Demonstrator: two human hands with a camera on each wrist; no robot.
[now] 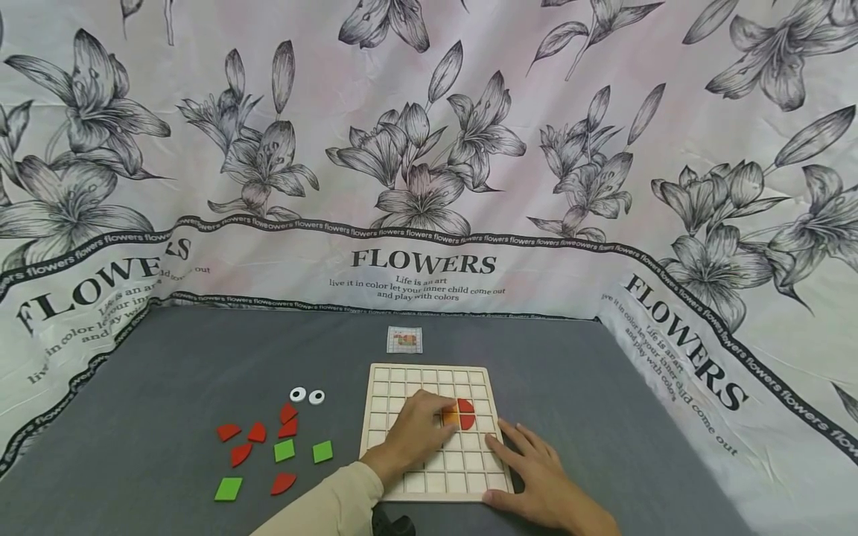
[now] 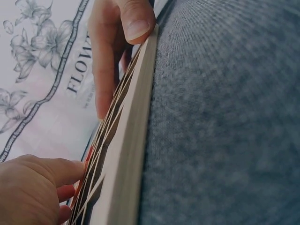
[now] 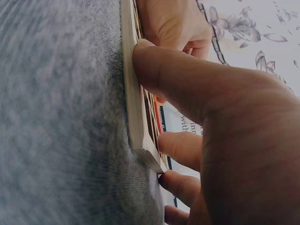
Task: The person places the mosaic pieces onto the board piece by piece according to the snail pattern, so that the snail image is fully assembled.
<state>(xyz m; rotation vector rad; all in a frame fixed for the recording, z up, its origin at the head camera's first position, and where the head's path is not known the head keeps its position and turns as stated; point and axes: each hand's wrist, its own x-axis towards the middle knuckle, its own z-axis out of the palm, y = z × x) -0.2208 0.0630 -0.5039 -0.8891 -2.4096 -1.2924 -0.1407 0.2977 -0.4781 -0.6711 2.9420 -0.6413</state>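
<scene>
A pale wooden board (image 1: 429, 482) with a square grid lies on the grey table. Over its middle, my left hand (image 1: 417, 430) pinches an orange piece (image 1: 451, 418) between thumb and index finger, down at the grid. Right beside that piece, two red quarter-round pieces (image 1: 466, 414) sit in neighbouring cells. My right hand (image 1: 539, 476) rests with spread fingers on the board's near right corner. In the right wrist view its thumb (image 3: 159, 61) lies on the near edge, and the other fingers reach over the side. The left wrist view hides most of the orange piece.
Left of the board lie several red quarter-round pieces (image 1: 283, 484), green pieces (image 1: 284, 450) and two white eye discs (image 1: 316, 397). Behind the board is a small picture card (image 1: 405, 340). Flower-printed cloth (image 1: 422, 268) encloses the table's back and sides.
</scene>
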